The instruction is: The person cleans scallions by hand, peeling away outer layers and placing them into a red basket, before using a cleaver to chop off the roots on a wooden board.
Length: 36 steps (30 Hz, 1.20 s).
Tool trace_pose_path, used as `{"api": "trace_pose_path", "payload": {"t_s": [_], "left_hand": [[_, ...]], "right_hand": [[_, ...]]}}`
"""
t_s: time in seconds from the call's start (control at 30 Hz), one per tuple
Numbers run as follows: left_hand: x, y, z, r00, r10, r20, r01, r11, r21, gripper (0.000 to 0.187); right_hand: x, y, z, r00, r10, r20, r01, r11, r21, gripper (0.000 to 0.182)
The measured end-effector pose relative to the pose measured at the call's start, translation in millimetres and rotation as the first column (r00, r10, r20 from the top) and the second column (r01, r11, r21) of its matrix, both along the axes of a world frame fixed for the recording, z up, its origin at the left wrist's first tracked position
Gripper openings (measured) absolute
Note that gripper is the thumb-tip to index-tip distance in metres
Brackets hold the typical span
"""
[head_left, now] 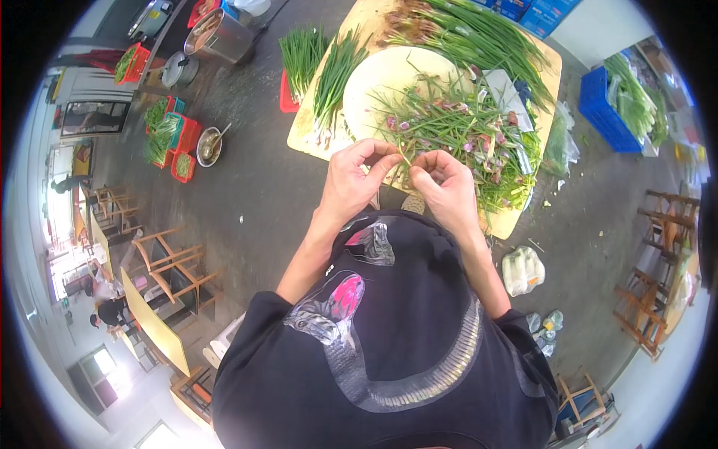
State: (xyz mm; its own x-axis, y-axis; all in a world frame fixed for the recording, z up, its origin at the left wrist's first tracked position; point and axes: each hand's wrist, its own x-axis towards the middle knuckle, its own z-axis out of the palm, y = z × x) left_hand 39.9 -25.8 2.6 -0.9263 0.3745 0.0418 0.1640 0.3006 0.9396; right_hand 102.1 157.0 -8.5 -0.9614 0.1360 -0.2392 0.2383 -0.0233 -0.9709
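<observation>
My left hand point(359, 176) and my right hand point(441, 179) meet at the near edge of a wooden table point(516, 217), both pinching one thin green stalk point(404, 159) between their fingertips. Just beyond them lies a loose heap of green stalks with purple buds point(464, 131), partly over a round white board point(389, 75). A bundle of trimmed green stalks point(333, 78) lies at the table's left side. More long stalks point(464, 34) lie across the far end. A cleaver point(505, 93) rests in the heap.
A blue crate of greens point(609, 108) stands to the right. Red baskets of greens point(170, 138), metal pots point(221, 37) and a bowl point(209, 146) sit on the floor to the left. Wooden chairs point(176, 266) stand at lower left and right. Plastic bags point(522, 269) lie near my right side.
</observation>
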Motion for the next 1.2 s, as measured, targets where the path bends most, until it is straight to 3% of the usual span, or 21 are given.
{"api": "trace_pose_path", "payload": {"t_s": [0.03,0.17,0.27,0.47,0.63,0.73,0.83,0.93,1.17,1.2], "left_hand": [[0,-1,1,0.999,-0.023,-0.043,0.021,0.999,-0.048,0.013],[1,-3,-13,0.952,-0.043,0.304,-0.031,0.971,0.235,0.016],[5,-2,-19,0.953,-0.021,0.302,-0.047,0.975,0.218,0.017],[12,6,-17,0.922,-0.073,0.38,-0.093,0.912,0.4,0.017],[16,11,-16,0.916,-0.042,0.398,-0.134,0.905,0.403,0.016],[19,16,-11,0.897,-0.067,0.438,-0.151,0.883,0.444,0.017],[19,13,-18,0.9,-0.075,0.428,-0.135,0.889,0.438,0.016],[20,14,-15,0.913,-0.045,0.406,-0.15,0.888,0.435,0.015],[22,17,-10,0.954,0.031,0.297,-0.149,0.911,0.383,0.013],[21,18,-11,0.936,0.002,0.351,-0.167,0.883,0.439,0.013]], "right_hand": [[2,1,1,1.0,0.008,-0.016,-0.006,0.994,0.106,0.016],[3,3,-2,1.0,0.005,0.024,-0.001,0.988,-0.151,0.016],[6,1,-2,1.0,-0.004,0.017,0.008,0.966,-0.259,0.016],[7,1,-8,1.0,-0.015,0.0,0.014,0.93,-0.367,0.015],[10,0,-11,0.997,-0.072,-0.033,0.05,0.894,-0.446,0.016],[11,-5,-10,0.986,-0.151,-0.07,0.122,0.942,-0.314,0.016],[12,-9,-2,0.954,-0.154,-0.258,0.168,0.985,0.033,0.015],[12,-13,1,0.925,-0.148,-0.349,0.227,0.953,0.199,0.015],[7,-22,-1,0.842,-0.148,-0.518,0.356,0.875,0.328,0.013],[5,-23,0,0.825,-0.148,-0.545,0.371,0.87,0.325,0.013]]}}
